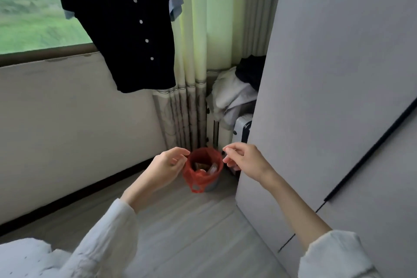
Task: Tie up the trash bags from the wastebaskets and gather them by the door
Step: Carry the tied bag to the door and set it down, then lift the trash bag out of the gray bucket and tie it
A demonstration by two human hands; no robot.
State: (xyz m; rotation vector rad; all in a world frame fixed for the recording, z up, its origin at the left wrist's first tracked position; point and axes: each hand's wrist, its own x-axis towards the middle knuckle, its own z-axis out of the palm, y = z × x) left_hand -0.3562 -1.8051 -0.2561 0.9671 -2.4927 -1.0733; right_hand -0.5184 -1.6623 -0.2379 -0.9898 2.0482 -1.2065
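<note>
A small grey wastebasket (pixel 211 185) stands on the floor in the corner below the curtain. A red trash bag (pixel 195 176) lines it, its rim folded over the outside and a handle loop hanging down in front. Some trash shows inside. My left hand (pixel 168 165) hovers at the bag's left rim with fingers loosely curled, holding nothing. My right hand (pixel 243 160) hovers at the right rim, thumb and fingers apart, also holding nothing. Whether either hand touches the bag is unclear.
A tall grey wardrobe (pixel 327 97) stands close on the right. A suitcase (pixel 242 130) with piled clothes sits behind the basket. A dark shirt (pixel 126 25) hangs before the window. A white bed edge (pixel 24 257) lies at the lower left. Grey floor (pixel 187 228) stretches between.
</note>
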